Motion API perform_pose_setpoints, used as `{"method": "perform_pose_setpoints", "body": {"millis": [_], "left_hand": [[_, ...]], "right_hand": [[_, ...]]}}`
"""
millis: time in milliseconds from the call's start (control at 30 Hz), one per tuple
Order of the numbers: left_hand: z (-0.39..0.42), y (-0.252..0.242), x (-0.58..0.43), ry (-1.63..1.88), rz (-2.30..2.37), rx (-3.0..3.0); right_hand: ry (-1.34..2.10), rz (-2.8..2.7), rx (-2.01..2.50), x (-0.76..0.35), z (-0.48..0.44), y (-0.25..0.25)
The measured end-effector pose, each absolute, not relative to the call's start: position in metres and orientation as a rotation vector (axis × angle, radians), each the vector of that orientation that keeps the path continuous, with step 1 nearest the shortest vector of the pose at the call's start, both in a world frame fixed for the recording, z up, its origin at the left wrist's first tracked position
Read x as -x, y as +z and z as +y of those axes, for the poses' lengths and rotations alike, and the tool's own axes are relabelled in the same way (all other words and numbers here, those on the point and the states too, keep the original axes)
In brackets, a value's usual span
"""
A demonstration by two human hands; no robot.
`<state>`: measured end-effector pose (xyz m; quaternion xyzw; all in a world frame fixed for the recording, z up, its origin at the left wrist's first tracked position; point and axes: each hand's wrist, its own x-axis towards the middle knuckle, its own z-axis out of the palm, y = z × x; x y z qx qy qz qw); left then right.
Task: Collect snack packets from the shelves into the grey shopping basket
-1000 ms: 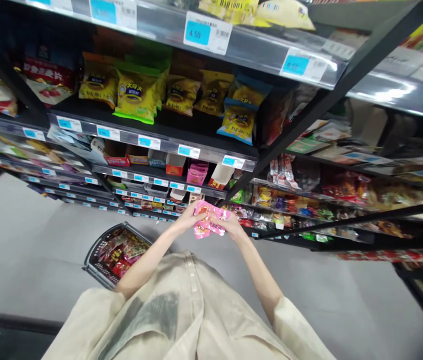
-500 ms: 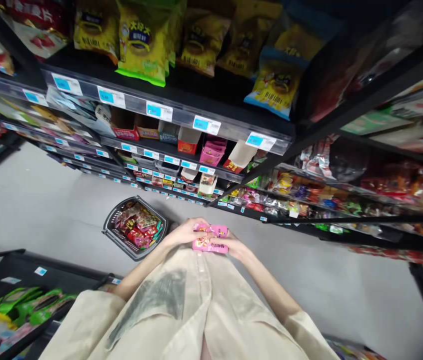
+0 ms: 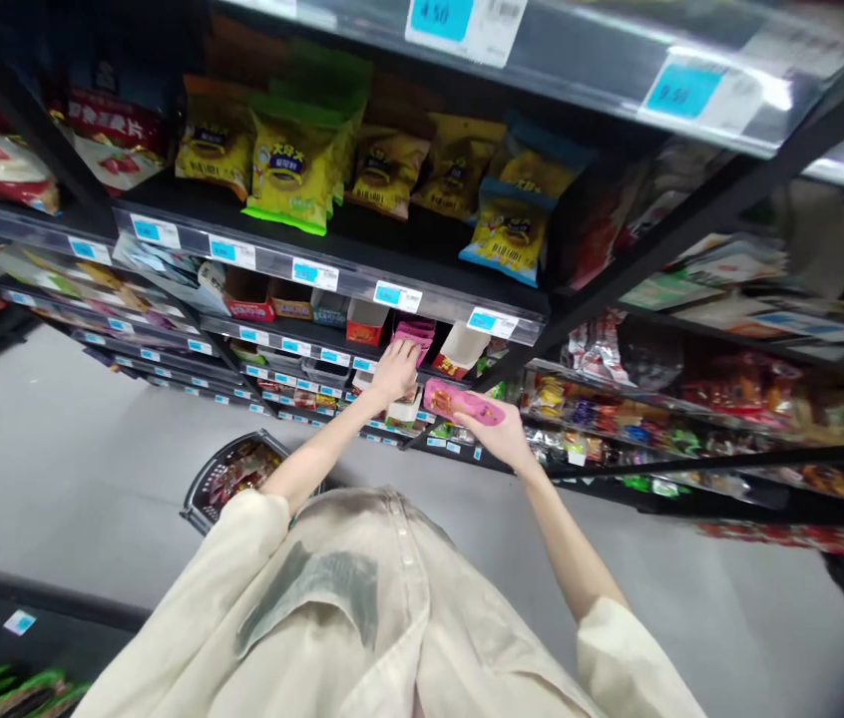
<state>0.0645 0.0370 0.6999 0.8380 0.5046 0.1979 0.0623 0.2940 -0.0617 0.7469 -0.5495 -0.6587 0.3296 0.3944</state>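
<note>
My left hand (image 3: 396, 371) reaches to the lower shelf, its fingers closed at the front of a stack of pink snack packets (image 3: 416, 329). How many of them it grips is hidden. My right hand (image 3: 498, 431) holds another pink packet (image 3: 459, 401) just in front of the shelf edge, thumb across its face. This packet lies tilted, with a printed picture at its left end. A red open box (image 3: 367, 321) stands left of the stack, and a white-flapped box (image 3: 465, 345) stands to its right.
Yellow snack bags (image 3: 294, 165) line the shelf above, under a higher shelf edge with price tags (image 3: 683, 85). A black shopping basket (image 3: 202, 484) with packets in it stands on the floor at left, partly behind my left arm. A slanting black post (image 3: 579, 299) divides the shelving.
Both hands have moved from my waist up and forward to the shelf and have separated. The pink packets were together in both hands; now the right holds one and the left is at the stack.
</note>
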Motion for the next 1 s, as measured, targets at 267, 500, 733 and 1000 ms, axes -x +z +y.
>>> {"method": "perform_pose_setpoints", "body": {"millis": [267,500,733,1000], "left_hand": [[0.070,0.697,-0.084,0.308,1.608,-2.590],[0.072,0.687,-0.089,0.275,1.672,-2.557],[0.078,0.681,-0.092,0.228,1.685,-2.537],[0.077,0.669,-0.082,0.279,1.636,-2.616]], "right_hand": [[0.549,-1.860,1.225,-0.282,0.020,0.763],[0.418,-2.276,1.329,-0.244,0.079,0.760],[0.432,-2.492,1.735,-0.218,0.113,0.776],[0.366,-2.579,1.809,-0.159,0.134,0.778]]}}
